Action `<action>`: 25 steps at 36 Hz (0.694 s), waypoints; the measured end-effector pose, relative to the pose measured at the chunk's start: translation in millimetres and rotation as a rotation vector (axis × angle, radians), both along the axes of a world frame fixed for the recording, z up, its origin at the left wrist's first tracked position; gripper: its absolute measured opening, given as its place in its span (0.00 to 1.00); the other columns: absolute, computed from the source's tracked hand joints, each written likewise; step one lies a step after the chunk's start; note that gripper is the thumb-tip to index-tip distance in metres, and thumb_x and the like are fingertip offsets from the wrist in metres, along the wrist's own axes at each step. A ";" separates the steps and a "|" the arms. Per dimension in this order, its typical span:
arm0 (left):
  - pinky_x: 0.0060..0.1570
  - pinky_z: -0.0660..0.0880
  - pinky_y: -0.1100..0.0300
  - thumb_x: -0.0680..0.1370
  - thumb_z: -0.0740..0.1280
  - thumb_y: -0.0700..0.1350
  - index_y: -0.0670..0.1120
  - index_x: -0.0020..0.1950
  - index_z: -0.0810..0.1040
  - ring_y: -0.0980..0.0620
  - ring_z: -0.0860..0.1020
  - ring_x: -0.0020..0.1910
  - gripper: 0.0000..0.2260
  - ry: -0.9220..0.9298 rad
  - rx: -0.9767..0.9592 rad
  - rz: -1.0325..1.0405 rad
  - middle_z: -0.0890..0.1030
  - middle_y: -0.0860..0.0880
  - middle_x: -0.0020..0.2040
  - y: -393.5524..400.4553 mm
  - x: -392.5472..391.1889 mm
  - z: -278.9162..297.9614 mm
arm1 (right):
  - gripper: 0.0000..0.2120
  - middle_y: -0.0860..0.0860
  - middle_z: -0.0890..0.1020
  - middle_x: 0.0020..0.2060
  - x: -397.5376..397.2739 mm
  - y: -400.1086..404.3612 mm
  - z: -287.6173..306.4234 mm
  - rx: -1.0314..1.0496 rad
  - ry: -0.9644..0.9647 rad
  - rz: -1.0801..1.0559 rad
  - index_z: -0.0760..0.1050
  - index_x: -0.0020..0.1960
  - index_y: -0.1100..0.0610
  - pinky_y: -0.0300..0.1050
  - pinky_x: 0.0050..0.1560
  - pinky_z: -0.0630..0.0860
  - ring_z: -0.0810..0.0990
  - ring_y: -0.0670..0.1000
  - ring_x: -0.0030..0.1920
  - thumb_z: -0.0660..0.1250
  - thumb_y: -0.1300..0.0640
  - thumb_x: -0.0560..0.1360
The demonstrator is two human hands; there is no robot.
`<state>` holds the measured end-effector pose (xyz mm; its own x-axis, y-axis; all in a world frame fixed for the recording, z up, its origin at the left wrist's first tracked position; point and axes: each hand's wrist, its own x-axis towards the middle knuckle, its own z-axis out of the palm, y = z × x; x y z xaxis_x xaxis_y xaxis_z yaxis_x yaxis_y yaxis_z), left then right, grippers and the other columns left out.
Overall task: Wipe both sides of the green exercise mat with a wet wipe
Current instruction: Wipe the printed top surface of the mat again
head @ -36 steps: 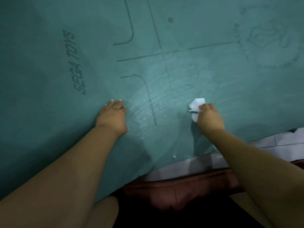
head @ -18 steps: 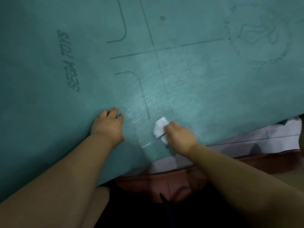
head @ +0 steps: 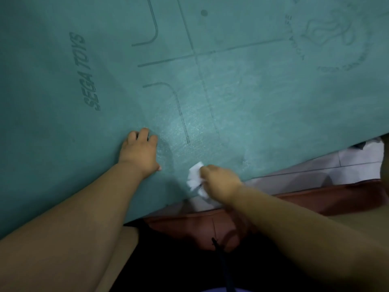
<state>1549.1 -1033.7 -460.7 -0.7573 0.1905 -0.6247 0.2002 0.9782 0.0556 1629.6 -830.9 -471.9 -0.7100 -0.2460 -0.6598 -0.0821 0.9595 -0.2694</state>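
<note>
The green exercise mat [head: 242, 98] fills most of the view, printed with dark guide lines, a round logo and the words SEGA TOYS. My left hand [head: 140, 152] rests on it near its near edge, fingers bent against the surface. My right hand [head: 220, 182] grips a crumpled white wet wipe [head: 194, 178] and holds it against the mat right at the near edge. A damp sheen shows on the mat between and above my hands.
Pale floor tiles [head: 347, 163] show beyond the mat's near edge at the right. A reddish-brown cushion or seat [head: 210, 224] lies below the edge, with my dark-clothed lap and a thin dark cord [head: 223, 264] beneath it.
My right hand has swept the wipe left and toward me, from mid-mat down to the near edge. My left hand stays planted on the mat.
</note>
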 end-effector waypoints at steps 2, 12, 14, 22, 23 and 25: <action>0.65 0.63 0.53 0.69 0.74 0.57 0.47 0.71 0.63 0.44 0.60 0.68 0.36 -0.001 -0.004 -0.003 0.58 0.47 0.72 1.1 -0.2 0.9 | 0.19 0.57 0.76 0.57 -7.4 30.5 0.4 0.084 0.016 -0.153 0.69 0.58 0.58 0.47 0.50 0.72 0.77 0.59 0.56 0.68 0.50 0.72; 0.64 0.63 0.54 0.70 0.73 0.56 0.46 0.69 0.64 0.43 0.62 0.65 0.33 -0.020 -0.020 -0.019 0.61 0.46 0.69 5.8 1.5 2.6 | 0.21 0.58 0.77 0.57 5.9 32.6 1.1 0.097 0.002 -0.272 0.70 0.61 0.59 0.46 0.54 0.74 0.77 0.59 0.56 0.68 0.52 0.71; 0.65 0.63 0.54 0.71 0.71 0.56 0.46 0.70 0.64 0.43 0.61 0.66 0.32 -0.030 -0.026 -0.038 0.60 0.45 0.69 6.3 3.2 3.7 | 0.16 0.58 0.76 0.56 12.3 17.3 1.0 0.049 -0.015 -0.127 0.69 0.58 0.60 0.47 0.51 0.72 0.76 0.60 0.56 0.65 0.54 0.73; 0.67 0.62 0.53 0.71 0.70 0.59 0.49 0.71 0.64 0.43 0.60 0.68 0.33 -0.030 -0.042 -0.124 0.61 0.46 0.70 8.3 12.7 16.7 | 0.18 0.56 0.72 0.59 6.0 60.3 4.4 0.246 0.113 -0.183 0.65 0.62 0.58 0.48 0.49 0.72 0.75 0.59 0.58 0.64 0.56 0.75; 0.67 0.61 0.53 0.71 0.70 0.59 0.49 0.71 0.64 0.43 0.60 0.68 0.33 -0.027 -0.044 -0.124 0.61 0.46 0.70 9.1 13.9 18.3 | 0.19 0.56 0.71 0.59 5.2 69.0 5.7 0.277 0.123 -0.205 0.64 0.63 0.57 0.49 0.50 0.72 0.74 0.59 0.58 0.64 0.57 0.75; 0.68 0.61 0.53 0.70 0.70 0.60 0.49 0.71 0.64 0.43 0.60 0.68 0.33 -0.027 -0.050 -0.125 0.61 0.46 0.70 11.4 16.1 20.9 | 0.24 0.57 0.70 0.60 5.1 80.8 6.7 0.286 0.115 -0.229 0.61 0.67 0.55 0.51 0.51 0.73 0.73 0.60 0.58 0.65 0.56 0.74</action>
